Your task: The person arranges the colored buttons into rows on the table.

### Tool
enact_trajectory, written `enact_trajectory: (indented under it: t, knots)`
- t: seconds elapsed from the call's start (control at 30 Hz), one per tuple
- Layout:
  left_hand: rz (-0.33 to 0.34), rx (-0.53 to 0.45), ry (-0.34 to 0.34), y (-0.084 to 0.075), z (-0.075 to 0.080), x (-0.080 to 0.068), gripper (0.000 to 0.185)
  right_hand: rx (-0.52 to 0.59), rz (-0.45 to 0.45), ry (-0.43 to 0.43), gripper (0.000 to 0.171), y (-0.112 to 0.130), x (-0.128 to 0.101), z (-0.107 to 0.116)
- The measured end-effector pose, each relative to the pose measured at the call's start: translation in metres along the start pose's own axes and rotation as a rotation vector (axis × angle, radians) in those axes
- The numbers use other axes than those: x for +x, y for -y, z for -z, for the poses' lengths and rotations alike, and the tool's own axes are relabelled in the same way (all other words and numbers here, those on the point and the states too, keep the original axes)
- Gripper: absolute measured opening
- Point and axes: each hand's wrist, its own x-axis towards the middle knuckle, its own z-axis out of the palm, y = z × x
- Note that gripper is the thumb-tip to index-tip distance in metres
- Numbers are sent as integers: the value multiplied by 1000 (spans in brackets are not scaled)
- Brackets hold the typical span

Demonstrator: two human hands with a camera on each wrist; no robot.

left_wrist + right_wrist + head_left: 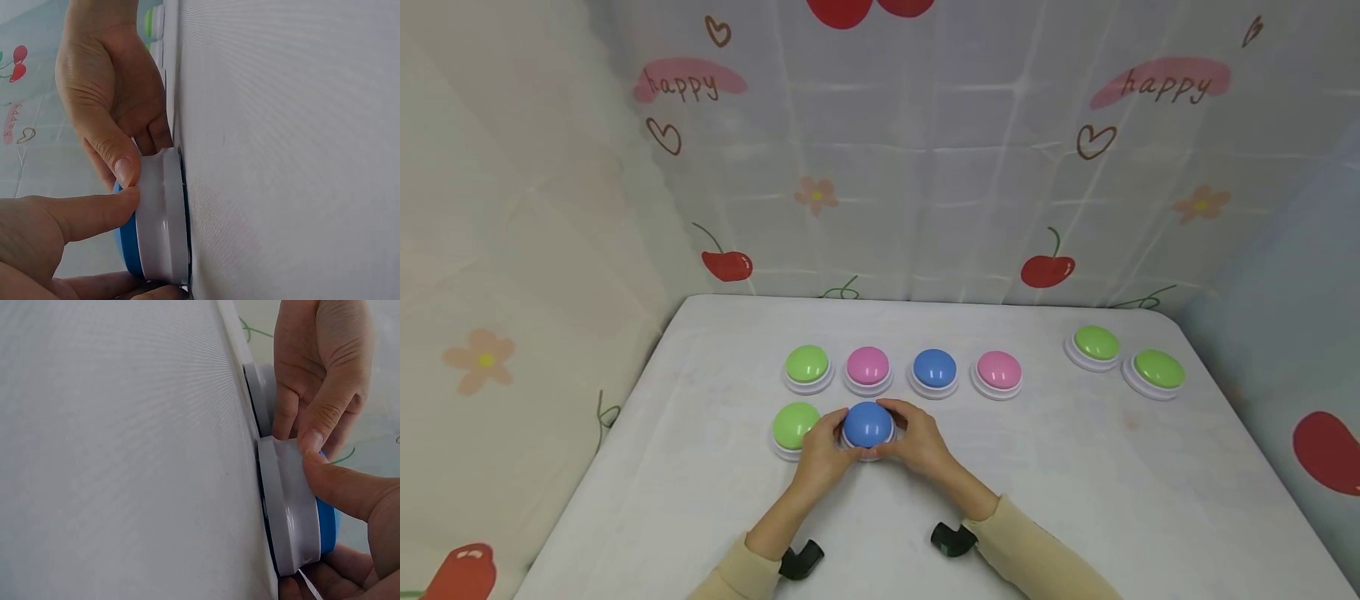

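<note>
Down at the near side, two pale yellow sleeves [1037,550] reach in over the white bench [1157,492], a black device [953,540] showing at each wrist. Beyond them, the left hand [822,454] and right hand [919,439] pinch one blue button [868,425] between curled fingers and thumbs, the thumb tips meeting at its near side. It sits dome up, its white base right at the bench surface. Just left of it stands a green button [793,427], partly hidden by the left hand; whether they touch I cannot tell. Farther back runs a spaced row, left to right: green [807,364], pink [867,366], a second blue [934,368], another pink [998,370]. Well off to the right, two more green ones [1159,369] stand side by side near the far corner. Behind the bench hangs a pale backdrop [925,192] printed with cherries, hearts, flowers and "happy".
</note>
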Motion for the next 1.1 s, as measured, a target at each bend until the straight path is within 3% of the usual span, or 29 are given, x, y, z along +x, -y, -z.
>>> enact_trajectory:
  t: [0.43,0.57,0.7,0.8,0.9,1.1]
  knots:
    - [-52,102,-83,-10,0,-4,71,-37,-45,62,86,8,-4,12]
    - [-132,82,-155,-21,2,-8,65,-54,-41,28,80,16,-12,29]
    - [-220,-36,-182,-33,1,-12,58,-37,-39,-42,71,9,-22,60]
    - [-252,-155,-133,-40,-2,-15,55,-30,-47,-137,66,-6,-28,95]
    - [-245,-243,-30,-47,-7,-20,55,-60,-83,-276,62,-21,-36,136]
    - [-219,-301,186,-57,-26,-28,61,-173,-293,-593,60,-49,-50,214]
